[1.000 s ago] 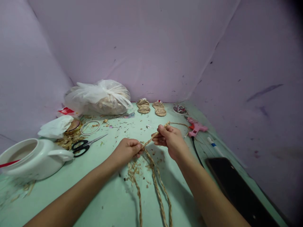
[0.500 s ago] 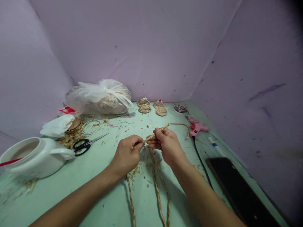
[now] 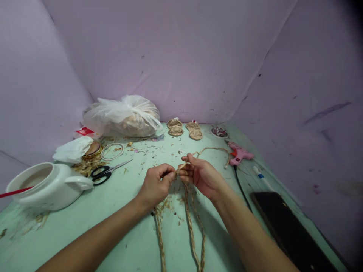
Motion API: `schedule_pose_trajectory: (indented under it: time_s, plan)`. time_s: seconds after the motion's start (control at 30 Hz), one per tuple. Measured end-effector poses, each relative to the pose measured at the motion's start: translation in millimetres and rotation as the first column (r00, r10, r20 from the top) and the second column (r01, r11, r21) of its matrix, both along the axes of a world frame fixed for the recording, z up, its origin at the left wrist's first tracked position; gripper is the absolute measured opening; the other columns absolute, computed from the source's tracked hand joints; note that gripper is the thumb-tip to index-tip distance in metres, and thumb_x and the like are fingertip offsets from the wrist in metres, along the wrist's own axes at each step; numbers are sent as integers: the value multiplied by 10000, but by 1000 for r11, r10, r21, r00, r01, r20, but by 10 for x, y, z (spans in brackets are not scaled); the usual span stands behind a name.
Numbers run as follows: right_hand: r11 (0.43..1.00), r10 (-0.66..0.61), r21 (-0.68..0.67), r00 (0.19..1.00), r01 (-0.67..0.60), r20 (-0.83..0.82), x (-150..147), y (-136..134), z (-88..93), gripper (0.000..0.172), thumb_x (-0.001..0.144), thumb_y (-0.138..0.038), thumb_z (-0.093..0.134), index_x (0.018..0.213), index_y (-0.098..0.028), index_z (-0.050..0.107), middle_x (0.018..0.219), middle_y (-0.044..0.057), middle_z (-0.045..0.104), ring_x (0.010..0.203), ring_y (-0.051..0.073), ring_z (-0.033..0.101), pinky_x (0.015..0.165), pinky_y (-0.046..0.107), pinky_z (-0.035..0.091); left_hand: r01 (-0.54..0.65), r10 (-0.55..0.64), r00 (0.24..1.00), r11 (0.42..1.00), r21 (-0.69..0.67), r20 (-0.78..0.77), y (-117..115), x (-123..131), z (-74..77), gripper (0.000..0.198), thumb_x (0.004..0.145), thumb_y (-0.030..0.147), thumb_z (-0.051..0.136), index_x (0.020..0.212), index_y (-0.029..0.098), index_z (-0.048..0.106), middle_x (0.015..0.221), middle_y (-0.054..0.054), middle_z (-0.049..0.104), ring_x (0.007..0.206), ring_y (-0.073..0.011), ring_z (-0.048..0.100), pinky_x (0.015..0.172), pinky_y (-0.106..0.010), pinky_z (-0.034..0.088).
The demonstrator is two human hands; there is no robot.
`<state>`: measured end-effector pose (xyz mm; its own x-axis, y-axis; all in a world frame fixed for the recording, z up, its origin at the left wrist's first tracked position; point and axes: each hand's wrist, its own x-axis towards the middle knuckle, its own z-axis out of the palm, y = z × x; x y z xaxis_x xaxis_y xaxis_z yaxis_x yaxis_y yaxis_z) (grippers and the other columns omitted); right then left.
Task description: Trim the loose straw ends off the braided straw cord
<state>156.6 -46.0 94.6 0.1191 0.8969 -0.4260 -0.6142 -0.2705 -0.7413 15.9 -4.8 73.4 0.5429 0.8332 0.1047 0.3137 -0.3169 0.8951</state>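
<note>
A tan braided fibre cord (image 3: 190, 226) passes between my hands over the middle of the table. My left hand (image 3: 159, 182) pinches it between thumb and fingers. Just to the right, my right hand (image 3: 200, 172) is turned partly palm up, its fingers curled around the cord with the thumb above. Beyond the right hand, the cord's thin end arcs across the table toward a pink glue gun (image 3: 239, 153). Below the hands, lengths of braid run down toward the near edge. Fibre scraps lie beneath the hands.
To the left are black-handled scissors (image 3: 105, 174), a white ceramic pot (image 3: 48, 185) and a ring (image 3: 112, 151). A plastic bag (image 3: 124, 117), small woven sandals (image 3: 195, 130) and a dish of beads (image 3: 219, 132) stand along the back. At right lie a marker (image 3: 262, 177) and a black phone (image 3: 289, 230).
The right hand has slid closer to the left along the cord and its palm has turned up. The left keeps its pinch. The whole view has shifted slightly.
</note>
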Motion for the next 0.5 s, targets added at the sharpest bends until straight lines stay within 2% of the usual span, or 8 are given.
schedule_pose_trajectory:
  time_s: [0.07, 0.17, 0.27, 0.37, 0.5]
  plan:
    - [998, 29, 57, 996, -33, 81, 5, -9, -17, 139, 728, -270, 617, 716, -134, 587, 597, 21, 627, 543, 108, 604, 517, 208, 505, -20, 21, 1000, 1000, -13, 9, 10, 5, 27, 150, 730, 242, 470, 656, 141, 553, 530, 29, 486, 510, -89, 423, 512, -203, 333]
    - [997, 2, 72, 976, -18, 220, -19, -14, -37, 173, 614, -245, 707, 597, -123, 585, 527, -4, 593, 506, 89, 571, 520, 198, 490, -12, 13, 1000, 999, -36, 9, 10, 16, 51, 139, 712, 248, 504, 656, 137, 568, 540, 24, 510, 516, -91, 437, 516, -204, 345]
    - [995, -100, 56, 947, 87, 304, -32, -1, -32, 196, 632, -251, 684, 543, -128, 561, 491, -2, 592, 448, 82, 553, 463, 185, 462, -24, 25, 999, 998, -55, 21, -9, 31, 31, 102, 680, 229, 550, 690, 138, 594, 634, 0, 580, 598, -111, 501, 577, -213, 386]
    - [986, -167, 35, 925, 165, 342, -25, 13, -5, 181, 681, -215, 639, 551, -131, 546, 503, 11, 609, 425, 87, 559, 434, 184, 456, -83, 83, 995, 997, 2, 47, -19, 44, -4, 85, 673, 200, 563, 698, 143, 620, 716, -21, 615, 685, -129, 534, 656, -227, 399]
    - [986, -163, 27, 952, 162, 259, -35, 9, 7, 175, 749, -154, 559, 578, -142, 518, 489, 5, 603, 392, 80, 544, 409, 172, 455, -68, 69, 990, 998, -13, 121, 12, 41, -17, 107, 688, 219, 560, 656, 145, 631, 651, -11, 594, 647, -120, 512, 631, -224, 382]
